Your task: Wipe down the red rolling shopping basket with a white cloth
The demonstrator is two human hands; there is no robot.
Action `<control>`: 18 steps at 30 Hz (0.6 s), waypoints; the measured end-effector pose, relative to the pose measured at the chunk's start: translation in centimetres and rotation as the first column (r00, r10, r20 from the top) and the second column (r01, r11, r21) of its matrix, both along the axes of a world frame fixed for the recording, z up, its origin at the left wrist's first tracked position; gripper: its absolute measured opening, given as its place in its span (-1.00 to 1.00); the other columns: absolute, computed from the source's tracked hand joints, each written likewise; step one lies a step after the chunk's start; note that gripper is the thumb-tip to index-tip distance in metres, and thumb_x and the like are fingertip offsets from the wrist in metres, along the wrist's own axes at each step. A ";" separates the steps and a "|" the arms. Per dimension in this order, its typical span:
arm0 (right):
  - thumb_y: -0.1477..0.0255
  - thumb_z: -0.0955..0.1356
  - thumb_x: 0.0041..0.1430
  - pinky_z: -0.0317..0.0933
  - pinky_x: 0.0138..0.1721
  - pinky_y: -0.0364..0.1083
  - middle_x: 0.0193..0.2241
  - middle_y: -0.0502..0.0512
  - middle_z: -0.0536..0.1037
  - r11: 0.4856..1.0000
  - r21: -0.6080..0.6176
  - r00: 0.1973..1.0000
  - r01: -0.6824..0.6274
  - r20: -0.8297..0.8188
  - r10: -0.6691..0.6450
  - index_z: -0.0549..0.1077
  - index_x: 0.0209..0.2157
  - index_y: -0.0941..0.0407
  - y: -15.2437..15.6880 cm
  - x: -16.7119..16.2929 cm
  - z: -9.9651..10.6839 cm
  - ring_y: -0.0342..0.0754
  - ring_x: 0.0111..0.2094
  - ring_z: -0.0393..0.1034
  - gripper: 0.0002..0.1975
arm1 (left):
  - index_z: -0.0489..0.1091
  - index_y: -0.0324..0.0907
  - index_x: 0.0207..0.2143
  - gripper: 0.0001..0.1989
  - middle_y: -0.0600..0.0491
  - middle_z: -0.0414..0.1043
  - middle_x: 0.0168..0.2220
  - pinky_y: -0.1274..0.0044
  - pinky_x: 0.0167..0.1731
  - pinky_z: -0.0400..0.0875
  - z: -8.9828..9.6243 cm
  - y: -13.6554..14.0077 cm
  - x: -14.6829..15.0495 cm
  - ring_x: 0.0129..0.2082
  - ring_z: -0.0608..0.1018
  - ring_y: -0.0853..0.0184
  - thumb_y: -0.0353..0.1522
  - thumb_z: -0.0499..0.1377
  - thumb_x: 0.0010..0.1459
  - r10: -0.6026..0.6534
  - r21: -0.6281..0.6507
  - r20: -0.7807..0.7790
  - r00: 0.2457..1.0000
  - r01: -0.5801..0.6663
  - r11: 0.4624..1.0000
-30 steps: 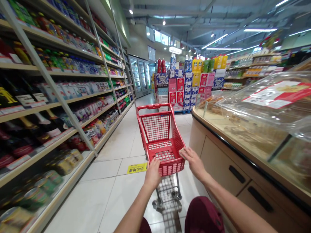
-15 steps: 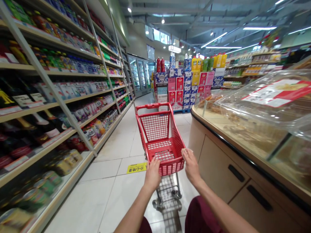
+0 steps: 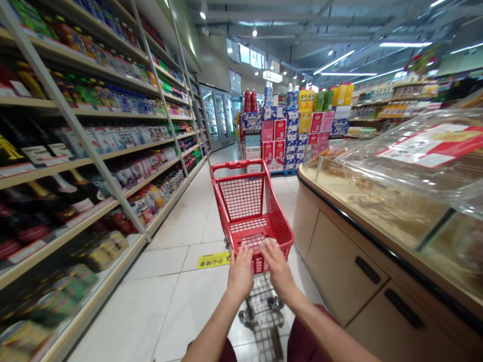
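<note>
A red plastic shopping cart (image 3: 281, 226) with a bare basket stands in front of me, its handle at the far end. My left hand (image 3: 240, 274) is closed over the near rim, left of the middle, with the fingers reaching over the edge. Close beside it, my right hand (image 3: 278, 266) bends its fingers over the same rim. Something small and pale shows at the right fingertips, too blurred to name. The thumbs and the undersides of both hands are mostly hidden.
Drink shelves (image 3: 124, 138) line the left side. On the right is a wooden counter (image 3: 332, 251) with clear-lidded food packs (image 3: 415, 141). Stacked drink boxes (image 3: 279, 141) stand ahead, and a yellow floor sign (image 3: 213, 260) lies left of the cart.
My right hand has slid left along the cart's near rim, from the right corner to beside my left hand. The left hand and the cart have hardly moved.
</note>
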State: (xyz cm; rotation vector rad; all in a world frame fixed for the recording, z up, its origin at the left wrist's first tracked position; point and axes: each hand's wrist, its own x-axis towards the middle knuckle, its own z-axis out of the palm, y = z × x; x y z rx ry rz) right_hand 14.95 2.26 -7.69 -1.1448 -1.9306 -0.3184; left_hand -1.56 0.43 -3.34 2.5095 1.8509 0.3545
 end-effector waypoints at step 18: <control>0.64 0.08 0.14 0.02 0.05 0.16 0.08 0.14 0.22 0.979 0.004 0.979 0.204 -0.003 -0.204 0.20 0.06 0.04 0.1 2.7 0.5 -0.01 0.17 -0.11 -0.53 | 0.02 -0.28 0.12 -0.34 -0.01 -0.03 0.18 0.27 0.13 -0.11 -1.2 -1.1 0.1 0.19 -0.02 0.27 -0.60 -0.11 -0.12 0.021 0.120 -0.091 0.996 -0.010 0.993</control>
